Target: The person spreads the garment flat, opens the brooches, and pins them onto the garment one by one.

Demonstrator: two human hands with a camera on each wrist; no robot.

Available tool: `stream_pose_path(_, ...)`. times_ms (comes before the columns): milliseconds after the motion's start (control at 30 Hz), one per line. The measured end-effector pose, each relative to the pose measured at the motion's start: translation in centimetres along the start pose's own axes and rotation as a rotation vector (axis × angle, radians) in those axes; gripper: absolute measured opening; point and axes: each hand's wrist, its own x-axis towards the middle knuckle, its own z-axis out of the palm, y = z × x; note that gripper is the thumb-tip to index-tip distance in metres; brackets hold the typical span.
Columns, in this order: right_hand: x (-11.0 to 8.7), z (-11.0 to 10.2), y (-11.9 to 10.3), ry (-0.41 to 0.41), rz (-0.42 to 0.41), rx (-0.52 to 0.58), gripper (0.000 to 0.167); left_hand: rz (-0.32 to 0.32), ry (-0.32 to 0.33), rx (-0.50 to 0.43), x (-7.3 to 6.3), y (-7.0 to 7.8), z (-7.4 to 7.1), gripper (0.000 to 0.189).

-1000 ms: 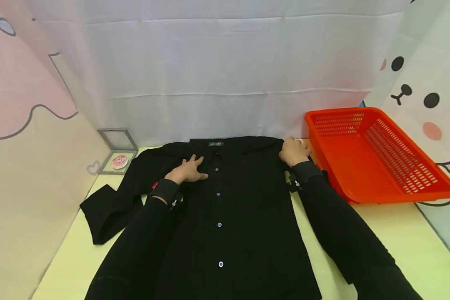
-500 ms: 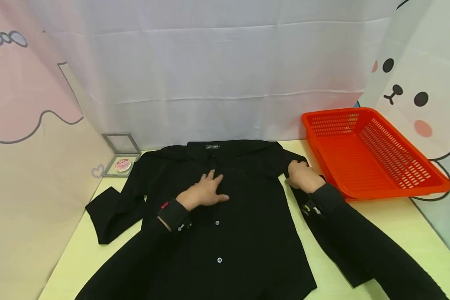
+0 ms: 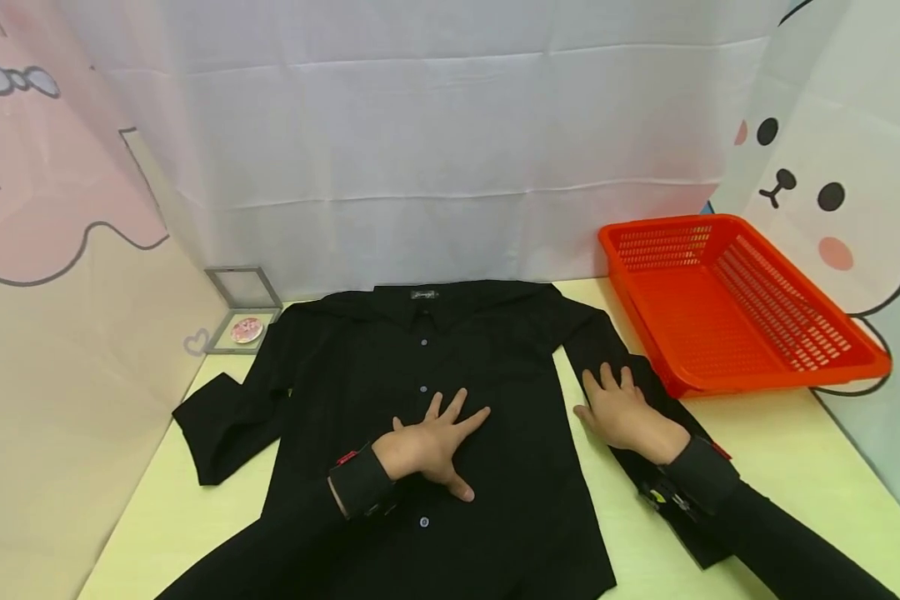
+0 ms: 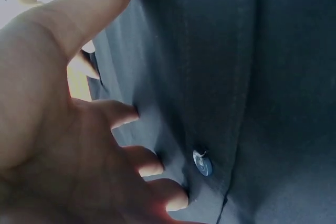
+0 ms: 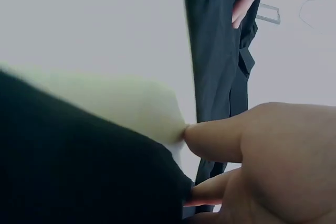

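A black button-up shirt (image 3: 510, 467) lies front up on the table, its collar toward the back wall. Spread across the middle of the shirt's front is my left hand (image 3: 431, 446), fingers straight and fanned out. In the left wrist view its fingertips touch the cloth near a button (image 4: 202, 163). My right hand (image 3: 630, 417) rests with extended fingers on the sleeve (image 3: 596, 342) at the right, which slants down toward the front. The right wrist view shows the thumb at the sleeve's edge beside the pale tabletop. The other sleeve (image 3: 225, 417) lies bent at the left.
An orange-red plastic basket (image 3: 757, 379) stands at the right, close to the right sleeve. At the back left a small grey hinged frame (image 3: 221, 343) stands open with a round pink piece (image 3: 247, 330) in it. Printed cloth (image 3: 420, 167) hangs behind the table.
My right hand has moved from the right shoulder down along the sleeve, which now lies straighter. My left hand has slid from the upper left chest down to the middle of the shirt.
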Motion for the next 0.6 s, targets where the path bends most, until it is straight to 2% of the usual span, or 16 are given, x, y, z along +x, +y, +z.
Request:
stream_pose_path(167,-0.1,0.4,0.0,-0.049,0.009,0.053,0.065,0.008,-0.033,0.009,-0.8,-0.8,0.1,0.121)
stream_pose_path(367,-0.4,0.6,-1.2,-0.086,-0.032,0.064,0.068,0.007,-0.045,0.007,-1.4,-1.6,0.3,0.121)
stream_pose_path(500,-1.2,0.5,-2.8,-0.144,-0.116,0.087,0.068,0.005,-0.037,0.01,-1.6,-1.8,0.3,0.121)
stream_pose_path(600,-2.4,-0.2,-3.1,-0.143,-0.209,0.138,0.059,0.005,-0.029,0.009,-1.6,-1.8,0.3,0.122)
